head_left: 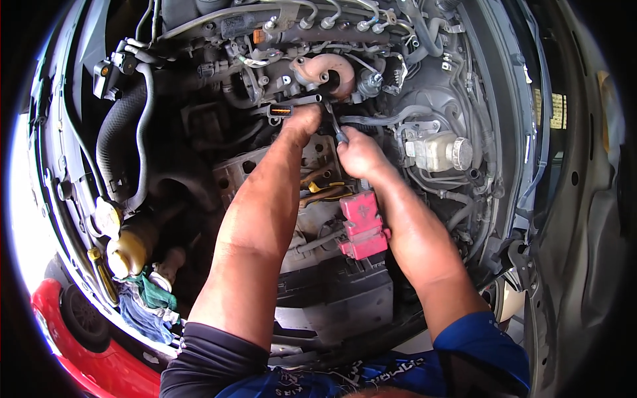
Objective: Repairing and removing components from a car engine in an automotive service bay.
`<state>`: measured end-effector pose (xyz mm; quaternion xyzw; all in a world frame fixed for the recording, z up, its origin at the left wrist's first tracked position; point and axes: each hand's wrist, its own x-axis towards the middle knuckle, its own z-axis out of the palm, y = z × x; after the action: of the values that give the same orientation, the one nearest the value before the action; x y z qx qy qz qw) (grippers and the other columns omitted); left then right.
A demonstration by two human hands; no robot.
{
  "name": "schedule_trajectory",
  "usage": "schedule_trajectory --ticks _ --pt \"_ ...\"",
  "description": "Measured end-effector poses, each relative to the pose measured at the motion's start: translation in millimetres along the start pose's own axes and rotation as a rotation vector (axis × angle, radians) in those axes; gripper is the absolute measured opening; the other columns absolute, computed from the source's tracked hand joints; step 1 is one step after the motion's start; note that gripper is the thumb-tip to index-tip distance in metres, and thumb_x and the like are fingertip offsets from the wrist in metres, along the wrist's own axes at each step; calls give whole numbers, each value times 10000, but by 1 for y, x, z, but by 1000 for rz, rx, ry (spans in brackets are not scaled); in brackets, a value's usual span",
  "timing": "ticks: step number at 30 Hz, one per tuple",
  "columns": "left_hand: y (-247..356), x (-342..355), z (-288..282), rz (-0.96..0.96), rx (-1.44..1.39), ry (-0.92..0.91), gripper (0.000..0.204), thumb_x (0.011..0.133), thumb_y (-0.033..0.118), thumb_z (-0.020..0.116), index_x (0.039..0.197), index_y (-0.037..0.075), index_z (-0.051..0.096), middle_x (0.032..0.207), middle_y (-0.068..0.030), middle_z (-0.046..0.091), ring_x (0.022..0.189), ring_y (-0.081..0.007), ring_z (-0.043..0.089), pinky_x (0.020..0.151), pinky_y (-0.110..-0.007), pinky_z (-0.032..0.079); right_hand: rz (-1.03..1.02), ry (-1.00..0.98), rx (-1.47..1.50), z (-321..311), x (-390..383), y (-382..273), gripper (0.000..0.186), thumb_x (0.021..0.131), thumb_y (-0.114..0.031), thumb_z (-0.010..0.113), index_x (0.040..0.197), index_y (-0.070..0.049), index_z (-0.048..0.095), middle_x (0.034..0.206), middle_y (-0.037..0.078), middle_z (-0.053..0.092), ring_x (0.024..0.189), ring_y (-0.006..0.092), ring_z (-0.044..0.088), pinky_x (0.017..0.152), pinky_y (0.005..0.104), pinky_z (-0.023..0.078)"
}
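Observation:
Both my arms reach deep into a car's engine bay. My left hand point(305, 121) is beside a small metal tube point(307, 100) and a dark connector-like part point(280, 111); its fingers are hidden, so a grip cannot be made out. Close by on the right, my right hand point(360, 152) is closed around the handle of a slim metal-shafted tool point(337, 126). That shaft points up toward the engine, beneath a rusty curved pipe point(340, 66). Below the hands, pliers with yellow-and-black handles point(326, 194) lie on a metal tray point(229, 176). A red plastic terminal cover point(363, 229) sits next to my right forearm.
A fluid reservoir point(434, 152) stands to the right. Thick black hoses point(123, 129) and a yellowed tank point(127, 253) occupy the left. A yellow-handled screwdriver point(103, 275) and rags point(149, 308) rest on the left edge. Near me is a black box point(338, 302).

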<state>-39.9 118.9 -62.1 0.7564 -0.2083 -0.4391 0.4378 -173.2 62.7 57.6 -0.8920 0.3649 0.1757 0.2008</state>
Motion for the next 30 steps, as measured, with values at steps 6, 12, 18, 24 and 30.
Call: schedule_trajectory --ticks 6,12,18,24,30 --pt "2 -4 -6 33 -120 -49 345 910 230 510 1094 -1 688 1173 -212 666 1103 -296 599 967 -388 442 80 -69 288 -53 32 -19 409 911 -236 591 1236 10 629 1185 268 655 1133 380 635 979 419 500" --pt "-52 24 -9 -91 -516 -61 326 932 245 533 1085 3 687 1033 -110 676 955 -201 600 882 -362 461 -109 -92 60 -23 7 -30 516 906 -157 580 1405 -46 507 1144 248 682 1030 359 685 895 434 550" --pt "16 13 38 -74 -562 -170 313 938 261 527 1086 21 662 970 -70 660 869 -189 585 797 -342 465 372 -271 1546 -56 19 40 421 978 -309 591 1378 -192 534 851 40 626 696 185 630 598 310 494" --pt "-83 38 -12 77 -512 -57 344 918 323 542 1076 46 670 978 -75 666 876 -193 595 806 -349 468 171 -443 1156 21 10 -5 343 1011 -376 551 1294 -183 572 912 47 667 791 226 678 647 350 525" --pt "-42 39 24 -121 -854 -264 332 947 324 501 1111 84 661 984 -63 681 899 -207 611 810 -335 474 283 -478 1453 7 26 26 461 958 -565 574 1205 -177 578 853 68 664 755 243 690 577 355 535"
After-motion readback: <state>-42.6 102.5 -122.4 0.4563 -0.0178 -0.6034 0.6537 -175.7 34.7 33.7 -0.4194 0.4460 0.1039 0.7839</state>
